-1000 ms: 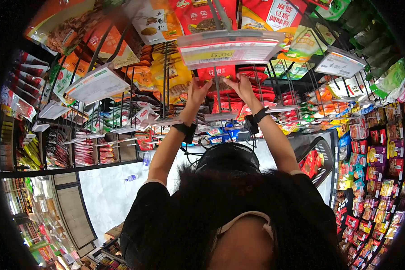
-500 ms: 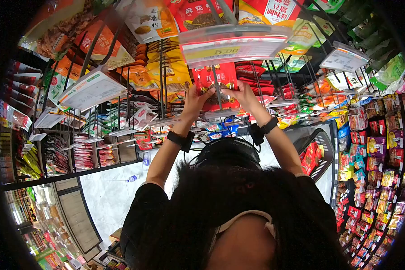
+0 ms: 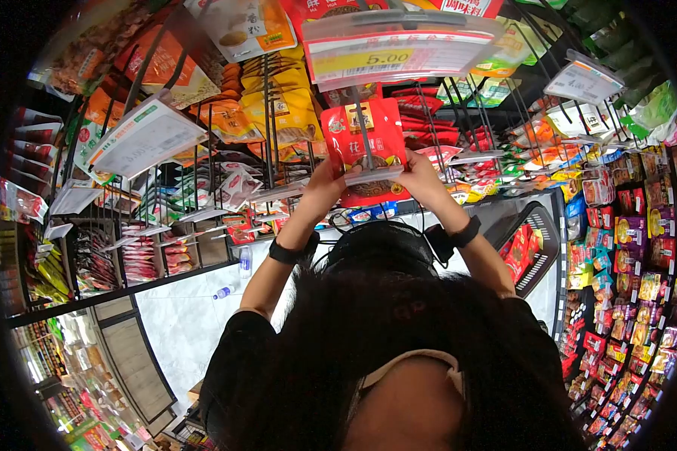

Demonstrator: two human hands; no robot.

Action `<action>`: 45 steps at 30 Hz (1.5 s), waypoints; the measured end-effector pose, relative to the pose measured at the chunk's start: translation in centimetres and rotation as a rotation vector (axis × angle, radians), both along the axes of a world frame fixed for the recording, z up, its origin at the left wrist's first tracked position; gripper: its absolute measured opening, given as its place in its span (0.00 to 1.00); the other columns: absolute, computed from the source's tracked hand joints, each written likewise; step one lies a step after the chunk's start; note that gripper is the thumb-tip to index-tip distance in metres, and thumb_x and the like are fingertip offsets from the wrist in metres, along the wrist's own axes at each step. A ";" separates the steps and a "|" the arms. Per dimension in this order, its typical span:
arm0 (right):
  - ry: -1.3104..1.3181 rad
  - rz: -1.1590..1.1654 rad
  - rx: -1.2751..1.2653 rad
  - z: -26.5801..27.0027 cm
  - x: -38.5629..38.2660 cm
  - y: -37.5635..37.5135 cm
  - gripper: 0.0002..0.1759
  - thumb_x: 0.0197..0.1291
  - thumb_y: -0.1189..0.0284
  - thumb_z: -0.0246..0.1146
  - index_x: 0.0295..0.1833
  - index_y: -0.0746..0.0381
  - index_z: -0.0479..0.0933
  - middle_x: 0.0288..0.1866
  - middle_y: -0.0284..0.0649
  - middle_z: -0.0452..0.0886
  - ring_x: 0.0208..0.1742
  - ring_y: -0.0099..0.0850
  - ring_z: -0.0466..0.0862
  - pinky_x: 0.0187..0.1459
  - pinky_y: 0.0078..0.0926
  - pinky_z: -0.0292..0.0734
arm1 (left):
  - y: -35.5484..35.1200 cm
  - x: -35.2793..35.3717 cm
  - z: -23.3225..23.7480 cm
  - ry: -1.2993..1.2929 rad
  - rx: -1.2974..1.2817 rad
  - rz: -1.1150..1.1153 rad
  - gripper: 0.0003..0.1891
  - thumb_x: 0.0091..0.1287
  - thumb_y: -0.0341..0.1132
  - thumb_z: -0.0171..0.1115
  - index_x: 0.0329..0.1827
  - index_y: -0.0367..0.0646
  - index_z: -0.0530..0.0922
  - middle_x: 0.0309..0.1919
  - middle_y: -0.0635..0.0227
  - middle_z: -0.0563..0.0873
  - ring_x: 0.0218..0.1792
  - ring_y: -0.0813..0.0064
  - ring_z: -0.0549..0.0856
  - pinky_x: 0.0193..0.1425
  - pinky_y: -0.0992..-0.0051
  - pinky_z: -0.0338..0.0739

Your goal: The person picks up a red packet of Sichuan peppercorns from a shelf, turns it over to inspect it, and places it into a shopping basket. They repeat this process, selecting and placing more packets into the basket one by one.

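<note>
A red packet of Sichuan pepper [image 3: 387,139], with a window showing the dark contents, is held between both my hands below a price tag. My left hand [image 3: 324,186] is closed on its lower left edge, and my right hand [image 3: 423,180] grips the lower right edge. A dark display hook and its clear label holder [image 3: 374,175] cross in front of the packet in this view. Just above hangs the large yellow-and-white price tag [image 3: 406,57] reading 5.00. Yellow seasoning packets [image 3: 280,105] hang to the left, and more red packets [image 3: 425,120] hang to the right.
Hooks and price tags [image 3: 149,135] jut out around my hands. A black shopping basket [image 3: 543,252] with red packets stands on the floor at the right. Bottles [image 3: 223,292] are on the pale floor [image 3: 184,327] at left. Packed shelves [image 3: 632,278] line the right side.
The pepper packet has come down toward me from among the hanging packets, showing more of its front. My hands have moved down and apart, from thumbs on its front to its side edges.
</note>
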State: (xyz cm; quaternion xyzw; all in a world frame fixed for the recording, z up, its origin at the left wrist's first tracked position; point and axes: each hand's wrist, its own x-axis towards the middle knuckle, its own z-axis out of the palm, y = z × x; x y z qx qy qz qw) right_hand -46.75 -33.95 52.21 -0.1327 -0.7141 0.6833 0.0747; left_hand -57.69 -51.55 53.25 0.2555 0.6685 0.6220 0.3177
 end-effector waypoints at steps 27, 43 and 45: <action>-0.053 0.229 -0.156 5.6 8.0 -1.0 0.20 0.55 0.72 0.65 0.53 0.65 0.72 0.48 0.36 0.79 0.48 0.22 0.77 0.51 0.24 0.72 | -4.0 8.0 6.4 0.265 -0.439 -0.175 0.20 0.61 0.46 0.63 0.35 0.33 0.76 0.23 0.62 0.80 0.25 0.74 0.77 0.30 0.72 0.71; -0.108 0.377 -0.002 3.2 18.5 3.8 0.20 0.54 0.67 0.66 0.49 0.68 0.74 0.42 0.39 0.82 0.42 0.24 0.80 0.46 0.24 0.73 | -1.5 24.1 4.7 0.218 -0.340 0.033 0.16 0.64 0.39 0.61 0.44 0.33 0.73 0.29 0.60 0.83 0.28 0.77 0.80 0.34 0.75 0.74; -0.117 0.425 0.089 3.0 19.7 4.1 0.20 0.54 0.64 0.67 0.46 0.68 0.75 0.38 0.39 0.82 0.40 0.23 0.79 0.44 0.24 0.73 | -1.7 26.2 3.8 0.167 -0.276 0.109 0.16 0.64 0.39 0.60 0.44 0.32 0.73 0.31 0.59 0.83 0.31 0.76 0.81 0.36 0.74 0.75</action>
